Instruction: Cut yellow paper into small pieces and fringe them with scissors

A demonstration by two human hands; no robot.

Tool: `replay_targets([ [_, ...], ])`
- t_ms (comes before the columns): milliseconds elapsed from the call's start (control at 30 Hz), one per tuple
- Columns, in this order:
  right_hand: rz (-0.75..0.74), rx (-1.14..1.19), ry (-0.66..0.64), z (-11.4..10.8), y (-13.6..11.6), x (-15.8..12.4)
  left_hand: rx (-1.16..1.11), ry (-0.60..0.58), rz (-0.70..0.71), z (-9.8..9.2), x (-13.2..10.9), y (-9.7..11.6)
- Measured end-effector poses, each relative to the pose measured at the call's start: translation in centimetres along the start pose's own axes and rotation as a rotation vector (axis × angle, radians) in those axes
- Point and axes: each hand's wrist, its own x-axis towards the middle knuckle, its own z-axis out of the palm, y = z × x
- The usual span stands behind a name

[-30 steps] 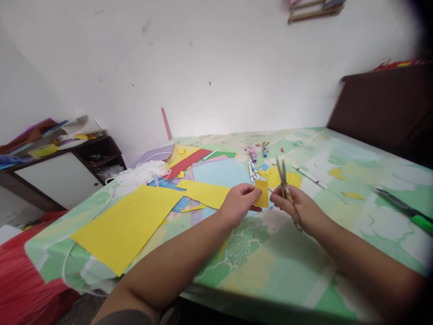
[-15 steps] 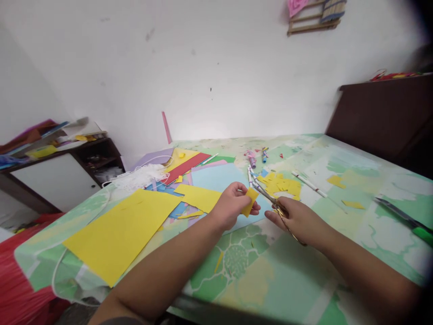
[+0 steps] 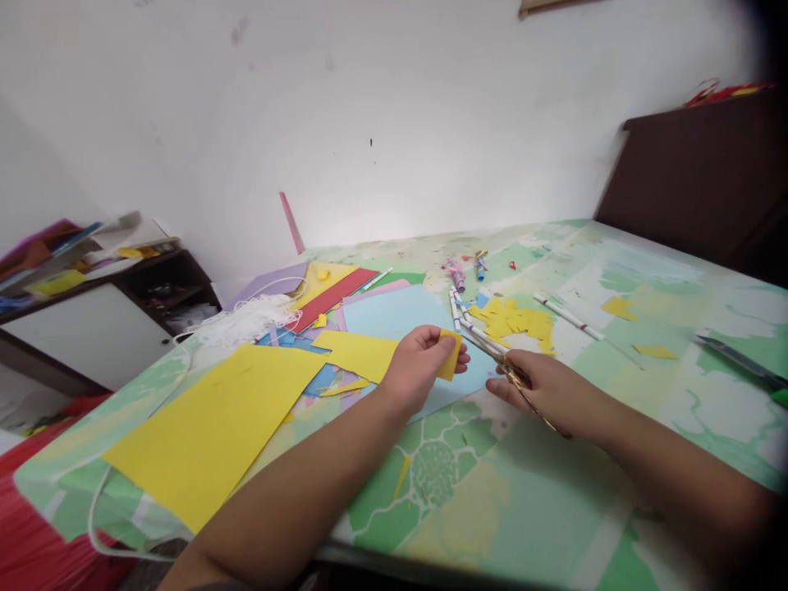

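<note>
My left hand [image 3: 419, 367] pinches a small yellow paper piece [image 3: 450, 356] between thumb and fingers, over a light blue sheet [image 3: 400, 310]. To its right, my right hand [image 3: 547, 387] is closed round the handles of gold scissors [image 3: 517, 375], whose blades point left toward the yellow piece. Just beyond the scissors lies a pile of cut yellow pieces [image 3: 514, 318]. A large yellow sheet [image 3: 215, 427] and a smaller yellow sheet [image 3: 360, 353] lie left of my left hand.
White string [image 3: 252, 318] lies at the table's left side, near a red strip [image 3: 336, 300]. Markers [image 3: 567, 317] are at centre and right. Another pair of scissors [image 3: 739, 361] sits at the far right. A cabinet [image 3: 98, 328] stands left.
The view has tilted down a little. The yellow piece in my left hand has turned more upright, and the scissor blades look closer together, their tips near its edge.
</note>
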Motion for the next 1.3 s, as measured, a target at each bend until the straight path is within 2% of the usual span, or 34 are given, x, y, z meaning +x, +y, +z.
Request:
replay_targets([
  [267, -0.01, 0.003, -0.068, 0.54, -0.17, -0.19, 0.013, -0.099, -0.021, 0.24, -0.54, -0.47],
  [467, -0.029, -0.055, -0.019, 0.56, -0.34, -0.41, 0.114, -0.169, -0.094, 0.03, -0.5, -0.47],
  [700, -0.037, -0.076, -0.043, 0.61, -0.46, -0.5, 0.23, -0.143, -0.091, 0.03, -0.5, -0.13],
  [1000, -0.089, -0.065, -0.061, 0.79, 0.0, -0.33, 0.38, -0.192, -0.034, -0.35, -0.38, -0.18],
  [1300, -0.09, -0.022, -0.072, 0.77, -0.09, -0.5, 0.4, -0.195, -0.025, -0.13, -0.76, 0.17],
])
